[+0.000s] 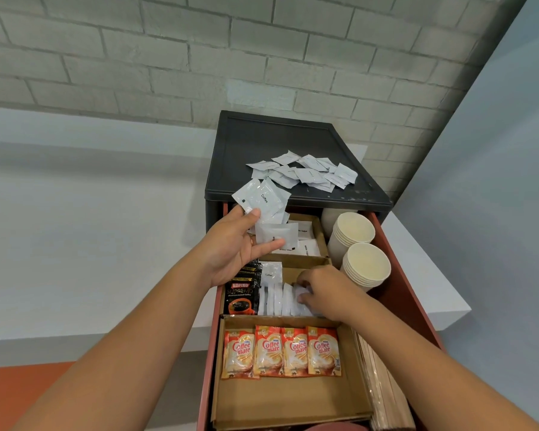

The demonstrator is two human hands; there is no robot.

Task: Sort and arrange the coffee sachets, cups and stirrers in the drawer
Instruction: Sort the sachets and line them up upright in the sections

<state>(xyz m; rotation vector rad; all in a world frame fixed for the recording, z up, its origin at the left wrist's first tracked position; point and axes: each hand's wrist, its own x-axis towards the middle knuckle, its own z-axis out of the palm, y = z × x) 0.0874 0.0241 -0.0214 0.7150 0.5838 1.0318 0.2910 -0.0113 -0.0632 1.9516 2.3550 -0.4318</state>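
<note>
**Drawer (400,275)**: red-brown, pulled out from under a dark grey cabinet (262,138) that stands on a white bench (75,228). It is split into compartments by cardboard dividers (293,396).

**Far compartment**: white sugar sachets (308,247) lying flat, partly hidden by the left hand's load.

**Middle compartment**: Kopiko sachets (241,298) stand upright at the left. Just beside them is a row of upright white sachets (277,301), standing on edge.

**Near compartment**: four Coffee mate sachets (280,351), side by side, faces up.

**Right side of drawer**: two cup stacks (353,233) of pale paper cups sit at the far end, mouths tilted toward the camera and touching each other. Nearer, a bundle of wooden stirrers (383,387) lies lengthwise along the wall.

**Cabinet top**: a loose pile of sachets (305,172), white and unsorted, well apart from the drawer contents.

**Left hand (237,244)**: raised, palm up, over the far end of the drawer. Its thumb clamps a fan of coffee sachets (262,197) — one reads "Coffee" — and another sachet lies across the fingers.

**Right hand (322,290)**: down in the middle compartment, fingers curled round the right end of the upright white sachets — how many it grips cannot be told.
</note>
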